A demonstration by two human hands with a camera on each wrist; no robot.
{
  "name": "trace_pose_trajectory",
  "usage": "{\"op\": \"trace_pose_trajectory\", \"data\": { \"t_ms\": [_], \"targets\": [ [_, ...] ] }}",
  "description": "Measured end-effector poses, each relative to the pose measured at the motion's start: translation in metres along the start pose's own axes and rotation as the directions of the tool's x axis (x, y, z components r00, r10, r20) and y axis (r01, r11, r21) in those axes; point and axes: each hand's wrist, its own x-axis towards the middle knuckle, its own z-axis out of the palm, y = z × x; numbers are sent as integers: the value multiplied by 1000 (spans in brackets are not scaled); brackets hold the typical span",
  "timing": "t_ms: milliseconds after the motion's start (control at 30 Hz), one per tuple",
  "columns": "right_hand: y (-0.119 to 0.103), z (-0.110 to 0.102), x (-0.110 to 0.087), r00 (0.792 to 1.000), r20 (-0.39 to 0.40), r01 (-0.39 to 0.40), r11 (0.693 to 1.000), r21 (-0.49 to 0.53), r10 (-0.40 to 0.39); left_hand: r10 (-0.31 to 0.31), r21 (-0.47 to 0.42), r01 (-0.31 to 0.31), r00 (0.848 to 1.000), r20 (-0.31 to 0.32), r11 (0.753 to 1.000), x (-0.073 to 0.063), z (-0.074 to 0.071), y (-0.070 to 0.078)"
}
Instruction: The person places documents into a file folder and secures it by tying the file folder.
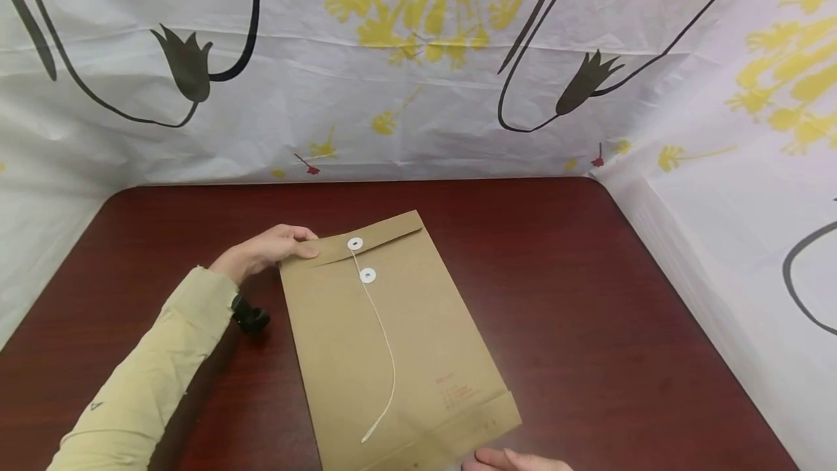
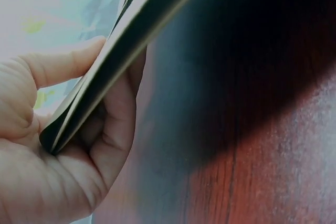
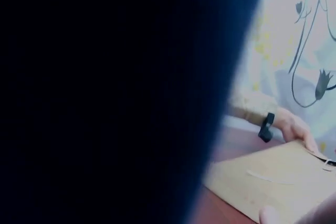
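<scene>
A brown paper envelope (image 1: 431, 333) lies slanted before me, its flap (image 1: 386, 235) at the far end. Two white button discs (image 1: 368, 275) sit on the flap and body, and a white string (image 1: 392, 362) trails from them. My left hand (image 1: 271, 247) pinches the far left corner. In the left wrist view, its thumb lies on one face of the envelope (image 2: 118, 40) and its fingers curl behind the other. My right hand (image 1: 516, 461) is beside the near right corner, mostly out of frame; whether it touches the paper is unclear.
A dark red wooden table (image 1: 621, 325) lies under the envelope. White patterned sheeting (image 1: 418, 129) rises behind the table and along both sides. A black wrist device (image 1: 250, 315) hangs below my left wrist. A dark blurred shape (image 3: 105, 98) blocks most of the right wrist view.
</scene>
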Motion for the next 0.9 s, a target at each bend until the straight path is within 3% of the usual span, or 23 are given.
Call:
{"op": "trace_pose_trajectory", "data": {
  "t_ms": [67,133,300,400,633,700,767,867,900],
  "targets": [
    [-6,15,-1,999,-20,35,999,-34,-36,-8,-13,8,1000,8,1000,-2,-1,-1],
    [-13,22,0,999,-35,33,999,6,-32,-9,-20,9,1000,17,1000,-5,-2,-1],
    [-20,20,1,984,-166,79,989,121,-58,-28,-42,31,998,61,999,-16,-6,-6],
    [-24,16,1,962,-264,93,994,61,-74,-44,-51,48,996,78,998,-25,-8,-10],
    [-48,4,1,918,-366,105,985,-139,-150,-56,-141,66,996,70,988,-50,0,-17],
    [-59,2,2,886,-416,131,971,-198,-204,-54,-177,65,996,70,982,-57,7,-19],
    [-72,2,3,840,-471,141,947,-290,-269,-49,-212,63,996,71,975,-65,15,-21],
    [-94,3,7,776,-534,115,908,-402,-335,-46,-251,61,997,65,966,-75,26,-24],
    [-101,4,8,765,-542,105,897,-429,-349,-49,-264,64,997,64,963,-77,30,-25]
  ]
}}
